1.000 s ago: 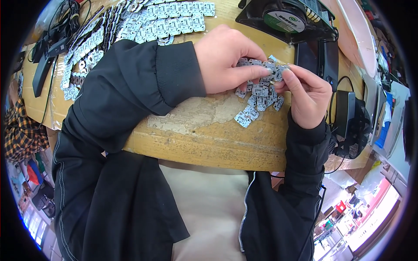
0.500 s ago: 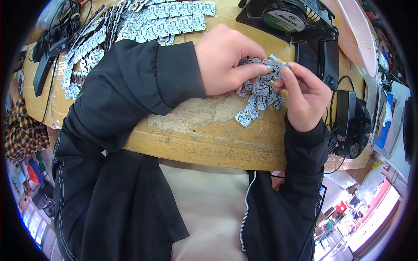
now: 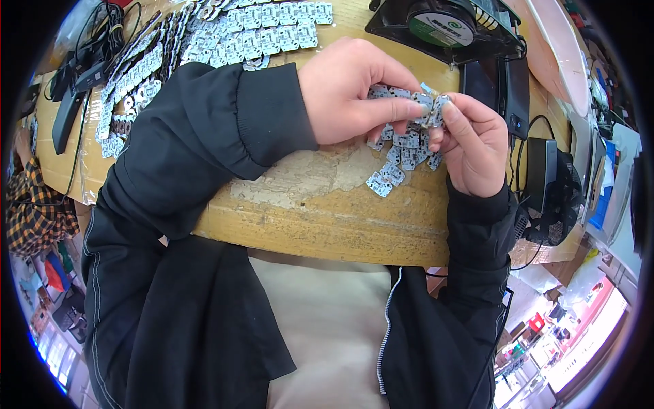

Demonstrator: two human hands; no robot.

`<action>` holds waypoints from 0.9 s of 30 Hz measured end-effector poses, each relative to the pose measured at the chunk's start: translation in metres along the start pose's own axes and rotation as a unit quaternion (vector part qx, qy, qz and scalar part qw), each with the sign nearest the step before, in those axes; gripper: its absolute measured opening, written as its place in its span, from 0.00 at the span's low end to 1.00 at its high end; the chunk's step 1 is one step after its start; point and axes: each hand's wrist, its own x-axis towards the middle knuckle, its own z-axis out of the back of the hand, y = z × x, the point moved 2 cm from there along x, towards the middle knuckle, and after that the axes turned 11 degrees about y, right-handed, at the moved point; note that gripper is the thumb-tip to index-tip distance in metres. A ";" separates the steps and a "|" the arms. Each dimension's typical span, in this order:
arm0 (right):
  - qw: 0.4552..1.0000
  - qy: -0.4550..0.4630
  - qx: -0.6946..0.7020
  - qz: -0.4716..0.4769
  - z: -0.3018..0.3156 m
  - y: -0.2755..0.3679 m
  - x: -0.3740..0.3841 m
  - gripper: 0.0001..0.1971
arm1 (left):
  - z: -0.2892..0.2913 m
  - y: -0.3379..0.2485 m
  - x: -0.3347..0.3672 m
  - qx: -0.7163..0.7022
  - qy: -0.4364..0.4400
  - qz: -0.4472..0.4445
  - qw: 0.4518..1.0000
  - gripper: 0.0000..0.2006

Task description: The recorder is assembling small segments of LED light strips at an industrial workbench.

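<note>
My left hand (image 3: pixel 347 95) is closed, thumb over fingers, on a short strip of small pale circuit boards (image 3: pixel 421 101). Right at the strip's end, the thumb and fingers of my right hand (image 3: pixel 479 146) pinch a single small circuit board (image 3: pixel 440 109). Whether that board is still joined to the strip, I cannot tell. Beneath both hands lies a loose pile of circuit boards (image 3: pixel 407 140) on the worn wooden table (image 3: pixel 306 221). Two of them (image 3: pixel 385 177) lie at the near side of the pile.
Rows of joined circuit boards (image 3: pixel 269 41) cover the far left of the table. A black fan (image 3: pixel 443 31) stands at the back right, with a smaller black fan (image 3: pixel 558 198) on the right. Black cables and adapters (image 3: pixel 71 102) lie far left, near another person's checked sleeve (image 3: pixel 41 211).
My right hand has shifted slightly up and left, and the board in its fingers now stands tilted more upright. My left hand keeps its hold on the strip.
</note>
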 end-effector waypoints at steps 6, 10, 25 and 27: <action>0.998 -0.040 0.040 -0.009 0.003 -0.007 0.004 0.09 | -0.001 0.007 0.000 0.441 -0.125 -0.213 0.863 0.08; 0.998 -0.056 0.015 -0.037 0.000 -0.011 0.005 0.09 | -0.001 0.008 -0.001 0.500 -0.122 -0.196 0.835 0.08; 0.996 -0.075 -0.017 -0.035 0.000 -0.014 0.006 0.09 | -0.006 0.010 -0.001 0.537 -0.132 -0.172 0.815 0.06; 0.996 -0.076 -0.022 -0.040 0.000 -0.014 0.007 0.10 | -0.005 0.010 -0.002 0.542 -0.130 -0.163 0.814 0.05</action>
